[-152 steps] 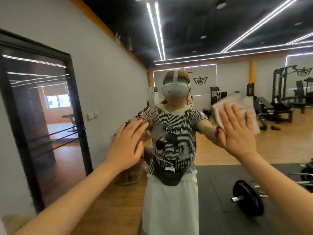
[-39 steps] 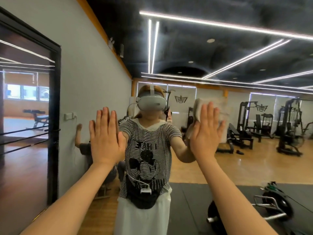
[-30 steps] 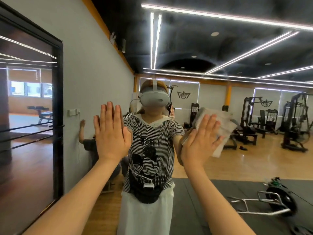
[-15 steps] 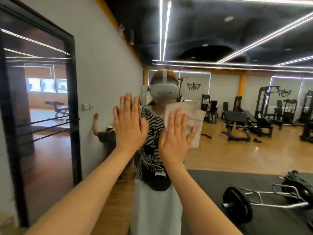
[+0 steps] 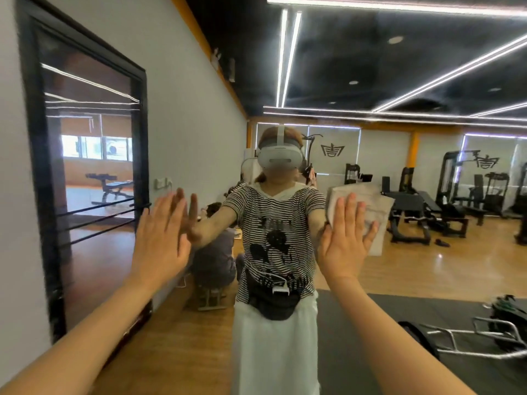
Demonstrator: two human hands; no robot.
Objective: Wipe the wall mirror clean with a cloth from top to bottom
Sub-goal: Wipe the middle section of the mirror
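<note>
Pressing the cloth (image 5: 368,212) flat to the wall mirror (image 5: 427,252) at about chest height, the right hand (image 5: 346,246) has fingers straight and spread, palm on the fabric, likely to keep full contact while wiping. Left hand (image 5: 161,238) also open, fingers straight, flat against the glass and holding nothing, probably as a brace. Versus half a second ago: cloth and right hand have swept out to the right, away from the left hand, which has stayed roughly put; the reflected person (image 5: 278,238) now shows unobstructed

Bare mirror (image 5: 413,252) lies right of and below the cloth (image 5: 368,206); nothing blocks it
</note>
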